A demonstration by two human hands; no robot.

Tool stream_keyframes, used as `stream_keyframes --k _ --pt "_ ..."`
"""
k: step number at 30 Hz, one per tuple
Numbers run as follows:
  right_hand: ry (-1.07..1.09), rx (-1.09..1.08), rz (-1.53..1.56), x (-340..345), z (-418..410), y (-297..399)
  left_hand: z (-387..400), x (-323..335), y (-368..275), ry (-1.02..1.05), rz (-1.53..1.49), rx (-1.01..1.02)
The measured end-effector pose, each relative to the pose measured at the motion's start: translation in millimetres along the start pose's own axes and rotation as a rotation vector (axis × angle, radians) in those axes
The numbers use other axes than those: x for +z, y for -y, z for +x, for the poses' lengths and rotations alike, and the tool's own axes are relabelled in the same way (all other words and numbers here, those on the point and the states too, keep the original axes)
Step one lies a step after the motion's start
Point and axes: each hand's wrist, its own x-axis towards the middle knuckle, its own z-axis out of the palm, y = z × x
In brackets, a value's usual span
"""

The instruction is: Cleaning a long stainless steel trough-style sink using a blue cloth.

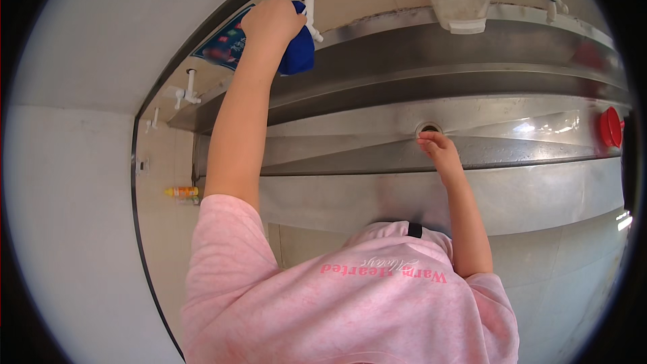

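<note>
My left hand (273, 20) is raised at the upper left, its fingers closed on a blue cloth (299, 50) that hangs down beside a white tap (310, 15) on the tiled wall. Behind that hand a dark poster with writing (222, 43) shows on the wall. My right hand (438, 149) hovers over the metal trough sink, by the round drain (428, 128), with its fingers bent and nothing visible in them. Whether the cloth touches the tap cannot be told.
A translucent soap dispenser (462, 0) hangs on the wall above the steel trough (343, 149). More white taps (189, 92) line the wall. At the trough's right end sits a red plastic container (610, 127). A yellow-orange bottle (183, 191) stands at the left.
</note>
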Motion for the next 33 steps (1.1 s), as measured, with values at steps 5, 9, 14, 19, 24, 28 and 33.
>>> stream_keyframes --k 5,9,14,19,24,28,33 --pt "-0.005 -0.005 -0.024 -2.6 -1.8 -0.8 -5.9 8.1 -2.9 -0.016 -0.044 -0.017" --pt "-0.01 -0.026 -0.026 -6.3 -9.9 5.2 -15.2 20.4 6.6 -0.061 -0.235 -0.066" --pt "-0.059 -0.042 0.02 -19.2 -20.0 -1.1 -33.2 34.6 19.5 -0.173 -0.275 -0.058" --pt "-0.084 -0.063 -0.017 -30.6 -29.1 -4.7 -62.0 51.0 14.9 -0.4 -0.388 -0.083" --pt "-0.101 -0.03 0.021 -33.0 -31.4 -14.8 -76.1 71.1 19.6 -0.622 -0.886 -0.238" --pt "-0.104 -0.009 0.028 -22.8 -31.3 -13.1 -61.5 70.3 11.4 -0.702 -0.951 -0.2" --pt "-0.069 -0.047 -0.034 -8.5 -25.0 -13.9 -50.5 70.4 -8.2 -0.663 -0.666 -0.056"
